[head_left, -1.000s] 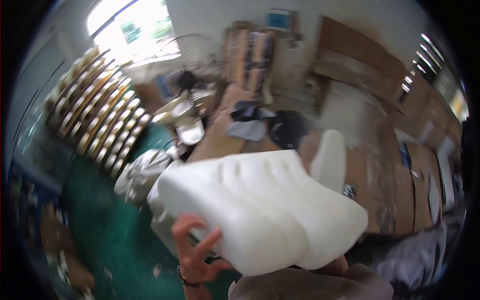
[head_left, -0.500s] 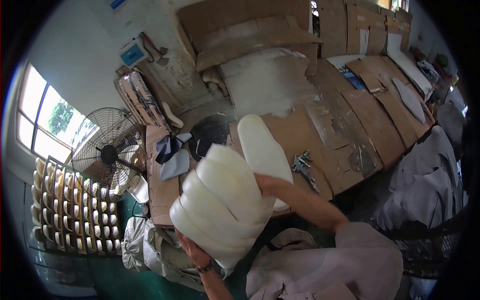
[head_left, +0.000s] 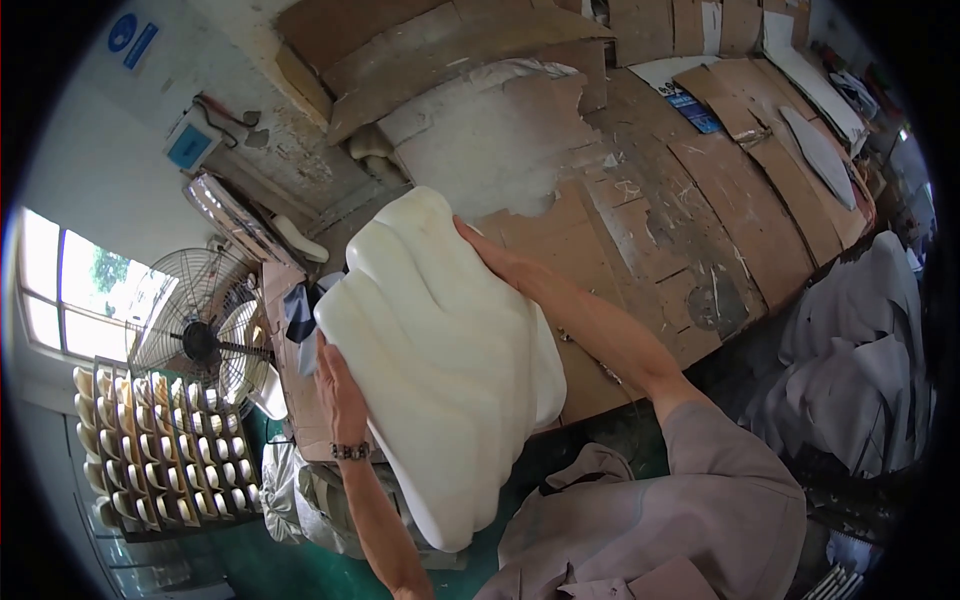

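Going left to right: seeing a bright window [head_left: 80,290] by the edge, with a rack [head_left: 190,527] full of small pale curved pieces below. Next up, a big black wire fan [head_left: 198,340], and higher on the wall a white box with a blue front [head_left: 190,145]. Then the left hand [head_left: 342,398], with a dark bracelet [head_left: 350,452] on the wrist and fingers fairly straight, holding the left edge of a cream-white ridged block [head_left: 430,360] without much curl. Can't tell whether one piece or several nested together, tbh. Held up tilted, with the top end over the cardboard-covered tabletop [head_left: 640,250] and the bottom end past the near edge, above green floor [head_left: 300,572]. Across from that, the right hand [head_left: 492,252], on the upper right edge, also gripping, with fingers partly hidden, so can't say how tightly bent. Poking out behind the block, a rounded pale pad [head_left: 551,375]. Way over right, past more torn brown cardboard, a heap of grey sheets [head_left: 850,370].
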Tool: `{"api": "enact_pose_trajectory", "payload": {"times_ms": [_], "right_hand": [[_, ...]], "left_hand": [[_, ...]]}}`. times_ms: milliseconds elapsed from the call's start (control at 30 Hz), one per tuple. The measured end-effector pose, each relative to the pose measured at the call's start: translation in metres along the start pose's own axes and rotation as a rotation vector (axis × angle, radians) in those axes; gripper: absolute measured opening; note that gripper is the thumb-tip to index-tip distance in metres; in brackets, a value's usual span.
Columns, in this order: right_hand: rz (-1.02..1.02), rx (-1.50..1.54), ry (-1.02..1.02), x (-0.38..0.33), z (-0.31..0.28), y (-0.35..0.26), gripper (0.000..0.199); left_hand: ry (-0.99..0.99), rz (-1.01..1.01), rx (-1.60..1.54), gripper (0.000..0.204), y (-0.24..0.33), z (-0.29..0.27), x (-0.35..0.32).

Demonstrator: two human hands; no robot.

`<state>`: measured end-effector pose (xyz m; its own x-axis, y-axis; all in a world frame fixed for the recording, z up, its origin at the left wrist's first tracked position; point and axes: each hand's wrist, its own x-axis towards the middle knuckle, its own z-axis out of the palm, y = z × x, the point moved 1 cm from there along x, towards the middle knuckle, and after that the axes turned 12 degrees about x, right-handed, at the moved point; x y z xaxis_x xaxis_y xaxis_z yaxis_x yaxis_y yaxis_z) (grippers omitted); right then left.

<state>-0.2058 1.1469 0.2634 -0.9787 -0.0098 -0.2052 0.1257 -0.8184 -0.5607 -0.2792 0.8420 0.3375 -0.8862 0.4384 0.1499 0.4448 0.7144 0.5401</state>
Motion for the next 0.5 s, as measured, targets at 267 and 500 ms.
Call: {"api": "enact_pose_trajectory", "payload": {"times_ms": [267, 500], "right_hand": [[-0.240, -0.514, 0.360, 0.066, -0.145, -0.018, 0.086], [-0.479, -0.645, 0.690, 0.050, -0.145, 0.014, 0.086]], "left_hand": [[-0.007, -0.165, 0.254, 0.088, 0.065, 0.080, 0.006], [0.083, -0.067, 0.225, 0.089, 0.061, 0.078, -0.011]]}}
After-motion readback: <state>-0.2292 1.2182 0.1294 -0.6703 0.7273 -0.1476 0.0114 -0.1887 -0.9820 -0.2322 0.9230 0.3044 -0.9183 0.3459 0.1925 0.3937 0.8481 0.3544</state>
